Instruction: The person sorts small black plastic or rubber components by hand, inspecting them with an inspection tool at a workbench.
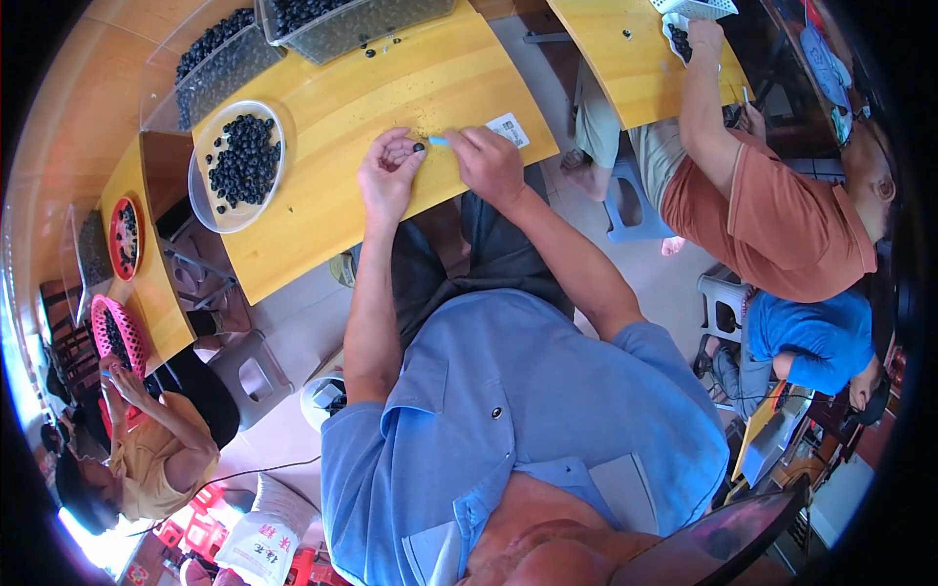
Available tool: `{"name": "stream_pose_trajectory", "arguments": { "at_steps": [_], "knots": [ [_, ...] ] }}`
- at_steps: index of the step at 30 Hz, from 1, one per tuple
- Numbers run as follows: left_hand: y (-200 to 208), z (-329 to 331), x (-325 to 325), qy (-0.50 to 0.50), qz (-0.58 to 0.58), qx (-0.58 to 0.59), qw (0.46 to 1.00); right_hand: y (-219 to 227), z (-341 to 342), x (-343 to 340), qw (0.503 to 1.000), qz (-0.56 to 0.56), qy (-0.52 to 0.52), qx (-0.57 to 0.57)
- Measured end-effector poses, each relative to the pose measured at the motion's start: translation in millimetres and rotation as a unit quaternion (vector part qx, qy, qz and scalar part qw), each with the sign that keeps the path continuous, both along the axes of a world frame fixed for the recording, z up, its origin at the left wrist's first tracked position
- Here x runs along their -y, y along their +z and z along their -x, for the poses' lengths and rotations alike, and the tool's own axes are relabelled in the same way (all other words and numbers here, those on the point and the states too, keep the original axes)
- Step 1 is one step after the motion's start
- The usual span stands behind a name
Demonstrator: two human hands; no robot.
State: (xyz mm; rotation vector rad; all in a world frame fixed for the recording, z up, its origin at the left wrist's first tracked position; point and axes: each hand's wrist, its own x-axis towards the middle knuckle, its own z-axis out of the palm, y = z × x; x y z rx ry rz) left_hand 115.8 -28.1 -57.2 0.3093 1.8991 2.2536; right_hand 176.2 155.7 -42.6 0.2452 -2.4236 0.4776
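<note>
My left hand (388, 176) pinches a small dark round bead-like piece (419, 147) between thumb and fingertips, above the near edge of the yellow wooden table (381, 93). Closed around a slim light-blue tool (439, 141) is my right hand (491, 168); the tool's tip points at the dark piece, and its kind cannot be made out. Fine crumbs lie on the wood just beyond my hands. Beside my right hand rests a white printed card (508, 130). To the left, a clear round tub (282, 174) contains many similar dark pieces.
Clear bins (366, 37) of dark pieces stand along the table's far side, with a few loose pieces nearby. At the left, a person (166, 439) works over a pink basket (119, 327). On the right, another person (772, 215) reaches into a white tray (674, 21). A blue stool (633, 210) stands between.
</note>
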Motion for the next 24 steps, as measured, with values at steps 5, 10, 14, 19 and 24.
{"name": "stream_pose_trajectory", "arguments": {
  "at_steps": [5, 10, 14, 19, 24],
  "knots": [
    [7.3, -1.0, 5.6, 0.02, -0.044, 0.032, 0.998, -1.0, 1.4, 0.7, 1.0, 0.011, -0.017, 0.013],
    [5.1, -1.1, 14.4, 0.05, -0.031, 0.026, 0.998, -1.5, 5.3, 7.1, 1.0, 0.023, -0.007, 0.001],
    [-1.1, -2.9, 16.8, 0.084, 0.0, -0.016, 0.996, -2.2, 3.1, 0.9, 0.998, 0.026, 0.0, -0.052],
    [38.4, 20.3, 86.2, 0.236, 0.162, -0.161, 0.944, 1.1, -1.3, 0.4, 0.999, 0.028, -0.017, -0.008],
    [61.8, 62.5, 163.9, 0.326, 0.323, -0.192, 0.867, 1.8, 2.3, -0.3, 0.999, 0.022, -0.01, -0.021]
  ]
}}
